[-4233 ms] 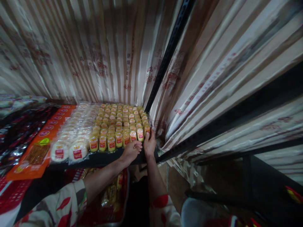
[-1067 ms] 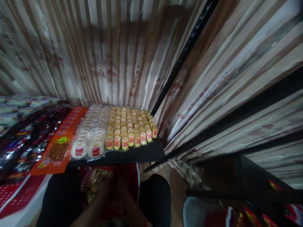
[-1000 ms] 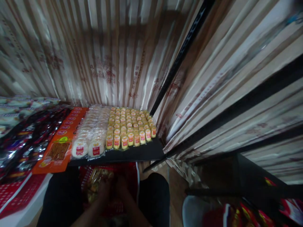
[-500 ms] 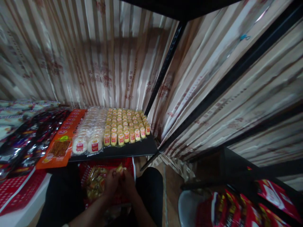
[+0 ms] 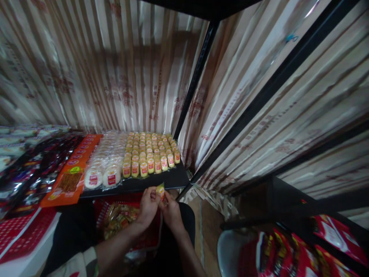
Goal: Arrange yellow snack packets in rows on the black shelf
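Observation:
My left hand (image 5: 147, 206) and my right hand (image 5: 170, 209) meet just below the front edge of the black shelf (image 5: 161, 181). Together they pinch one small yellow wrapped snack (image 5: 160, 190) between their fingertips. On the shelf above lie rows of the same yellow snacks (image 5: 150, 152) with red labels, packed close. Below my hands a red basket (image 5: 150, 236) on my lap holds more wrapped snacks (image 5: 118, 219).
White round cakes (image 5: 102, 169) lie left of the yellow rows, then an orange packet (image 5: 67, 182) and dark foil bags (image 5: 25, 173). Striped paper lines the walls. A black upright post (image 5: 196, 80) stands at the shelf corner. Red packets (image 5: 282, 254) sit at lower right.
My hands left the shelf, went down into the red basket, and have come up holding one yellow snack near the shelf edge. The view has tilted upward.

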The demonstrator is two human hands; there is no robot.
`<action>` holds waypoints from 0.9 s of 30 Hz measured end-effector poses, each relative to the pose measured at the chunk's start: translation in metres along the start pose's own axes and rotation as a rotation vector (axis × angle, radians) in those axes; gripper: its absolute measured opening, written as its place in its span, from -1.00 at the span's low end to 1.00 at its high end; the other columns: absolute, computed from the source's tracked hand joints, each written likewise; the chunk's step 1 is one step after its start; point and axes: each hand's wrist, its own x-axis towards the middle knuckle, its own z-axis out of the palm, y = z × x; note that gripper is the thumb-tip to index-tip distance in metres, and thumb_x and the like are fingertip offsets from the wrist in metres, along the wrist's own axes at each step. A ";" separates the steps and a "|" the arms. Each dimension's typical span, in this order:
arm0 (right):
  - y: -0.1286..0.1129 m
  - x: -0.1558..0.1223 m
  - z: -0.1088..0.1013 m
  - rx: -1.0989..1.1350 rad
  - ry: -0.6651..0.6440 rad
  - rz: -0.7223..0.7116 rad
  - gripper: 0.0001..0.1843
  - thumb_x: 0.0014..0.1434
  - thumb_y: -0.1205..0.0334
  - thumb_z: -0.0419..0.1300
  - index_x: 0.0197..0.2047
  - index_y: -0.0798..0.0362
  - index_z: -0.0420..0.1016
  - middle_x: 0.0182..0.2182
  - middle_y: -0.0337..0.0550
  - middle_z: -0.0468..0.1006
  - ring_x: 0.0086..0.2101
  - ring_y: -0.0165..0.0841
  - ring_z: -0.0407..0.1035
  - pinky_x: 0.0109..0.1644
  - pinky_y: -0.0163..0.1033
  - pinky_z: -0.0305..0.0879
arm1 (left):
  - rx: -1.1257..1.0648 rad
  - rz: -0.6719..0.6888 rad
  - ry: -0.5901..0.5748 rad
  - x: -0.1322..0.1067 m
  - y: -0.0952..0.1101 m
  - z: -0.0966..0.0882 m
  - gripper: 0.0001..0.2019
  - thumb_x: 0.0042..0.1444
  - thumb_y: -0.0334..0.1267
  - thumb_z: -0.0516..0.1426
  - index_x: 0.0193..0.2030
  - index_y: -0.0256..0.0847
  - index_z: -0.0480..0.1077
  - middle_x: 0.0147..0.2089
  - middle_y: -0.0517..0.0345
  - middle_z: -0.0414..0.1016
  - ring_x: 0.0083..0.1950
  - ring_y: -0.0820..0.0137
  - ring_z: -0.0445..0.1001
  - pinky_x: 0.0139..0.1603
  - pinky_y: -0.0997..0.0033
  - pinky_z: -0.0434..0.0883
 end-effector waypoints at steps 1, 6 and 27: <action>0.002 0.005 -0.003 -0.024 0.036 -0.009 -0.64 0.09 0.23 0.05 -0.03 0.10 0.42 -0.22 -0.01 0.53 -0.22 -0.30 0.42 -0.12 -0.27 0.32 | 0.004 0.010 0.003 0.004 0.005 0.006 -0.89 -0.06 -0.36 0.11 -0.34 -0.24 0.39 -0.35 0.16 0.37 -0.35 0.46 0.39 -0.25 0.48 0.39; 0.010 0.031 -0.019 -0.136 0.168 -0.030 -0.58 0.10 0.23 0.02 0.03 0.14 0.38 -0.18 0.05 0.50 -0.17 -0.24 0.40 -0.07 -0.21 0.31 | 0.008 0.065 -0.025 0.029 0.018 0.036 -0.83 -0.03 -0.39 0.08 -0.26 -0.28 0.41 -0.30 0.13 0.35 -0.35 0.47 0.40 -0.26 0.48 0.40; 0.054 0.123 -0.028 -0.193 0.490 0.006 -0.47 0.22 0.14 -0.17 0.15 0.30 0.21 -0.04 0.26 0.36 -0.02 -0.13 0.26 0.04 -0.05 0.21 | 0.400 0.321 -0.193 0.087 0.050 0.086 -0.53 -0.06 -0.62 -0.03 -0.01 -0.30 0.40 0.02 -0.02 0.46 0.08 0.31 0.38 0.19 0.26 0.27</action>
